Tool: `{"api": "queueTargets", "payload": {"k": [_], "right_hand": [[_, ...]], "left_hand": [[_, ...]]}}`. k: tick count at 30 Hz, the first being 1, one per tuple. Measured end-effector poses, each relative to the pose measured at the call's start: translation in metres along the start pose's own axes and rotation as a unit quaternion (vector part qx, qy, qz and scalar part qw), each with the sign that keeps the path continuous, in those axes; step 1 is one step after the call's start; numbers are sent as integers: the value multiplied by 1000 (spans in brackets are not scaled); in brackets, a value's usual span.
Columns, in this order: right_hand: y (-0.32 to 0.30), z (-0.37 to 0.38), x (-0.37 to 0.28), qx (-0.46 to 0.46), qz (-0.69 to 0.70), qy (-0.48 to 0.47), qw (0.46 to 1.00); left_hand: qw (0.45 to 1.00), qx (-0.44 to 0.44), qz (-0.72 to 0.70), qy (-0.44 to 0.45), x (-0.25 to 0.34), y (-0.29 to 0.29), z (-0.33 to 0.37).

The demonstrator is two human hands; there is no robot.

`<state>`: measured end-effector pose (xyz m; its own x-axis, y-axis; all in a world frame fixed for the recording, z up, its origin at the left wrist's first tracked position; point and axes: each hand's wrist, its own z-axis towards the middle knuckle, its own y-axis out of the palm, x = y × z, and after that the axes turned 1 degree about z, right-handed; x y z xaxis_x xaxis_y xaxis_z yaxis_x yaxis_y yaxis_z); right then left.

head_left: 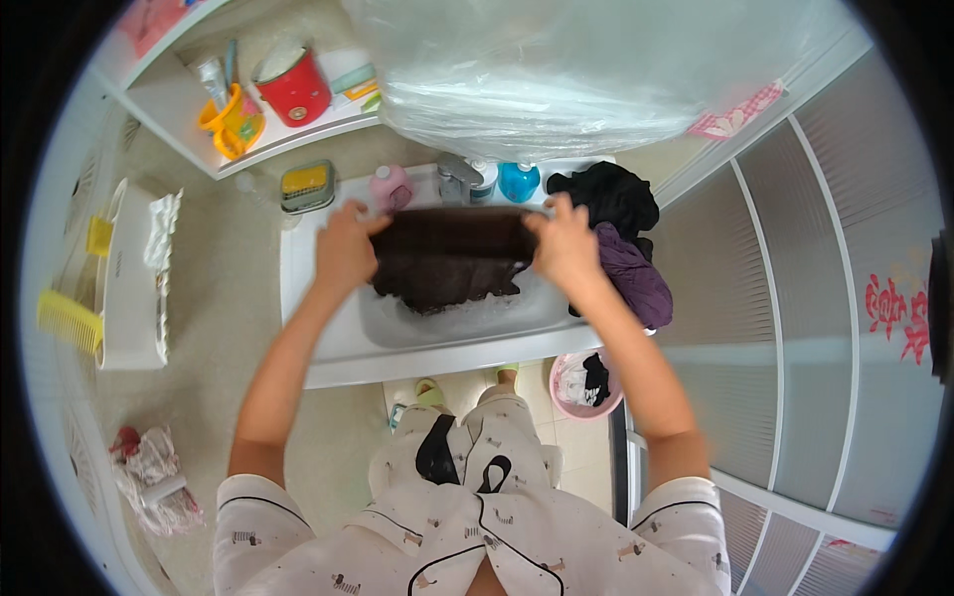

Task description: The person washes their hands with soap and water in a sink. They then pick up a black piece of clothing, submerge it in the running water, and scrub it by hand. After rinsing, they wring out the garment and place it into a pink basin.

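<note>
A dark brown wet cloth [447, 238] is stretched between my two hands over the white sink [467, 355], its lower edge down in soapy-looking water. My left hand [345, 248] pinches the cloth's upper left corner. At the opposite upper corner, my right hand [568, 243] grips it with bent fingers. Just right of that hand, a purple garment [633, 276] and a black garment [614, 197] lie bunched on the sink's edge. Behind the cloth stands a grey tap [457, 181], partly covered by it.
Along the sink's back are a pink bottle [392, 187], a blue bottle [519, 183] and a soap box [307, 187]. A shelf holds a red mug [296, 89] and yellow cup [235, 119]. Below right, a pink basin [569, 409] contains clothes. Sliding panels [815, 278] border the right.
</note>
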<state>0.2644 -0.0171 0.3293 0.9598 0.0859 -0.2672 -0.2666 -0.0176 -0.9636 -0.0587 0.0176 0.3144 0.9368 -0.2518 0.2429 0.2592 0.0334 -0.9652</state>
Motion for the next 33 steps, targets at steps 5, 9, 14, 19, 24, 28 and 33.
{"api": "queueTargets", "payload": {"k": [5, 9, 14, 19, 24, 28, 33], "right_hand": [[177, -8, 24, -208, 37, 148, 966], [255, 1, 10, -241, 23, 142, 960], [298, 18, 27, -303, -32, 84, 949], [322, 46, 28, -368, 44, 102, 923], [313, 30, 65, -366, 80, 21, 927], [247, 17, 93, -291, 350, 74, 887], [67, 12, 28, -225, 522, 81, 819]], "left_hand": [[967, -220, 65, -110, 29, 168, -14], [965, -211, 9, -154, 56, 254, -11], [957, -198, -39, -209, 53, 337, -17], [957, -212, 44, -194, 24, 380, -19], [946, -303, -22, -114, 12, 336, -24], [936, -274, -191, -115, -23, 250, -25], [949, -110, -294, -8, -25, 94, -2]]}}
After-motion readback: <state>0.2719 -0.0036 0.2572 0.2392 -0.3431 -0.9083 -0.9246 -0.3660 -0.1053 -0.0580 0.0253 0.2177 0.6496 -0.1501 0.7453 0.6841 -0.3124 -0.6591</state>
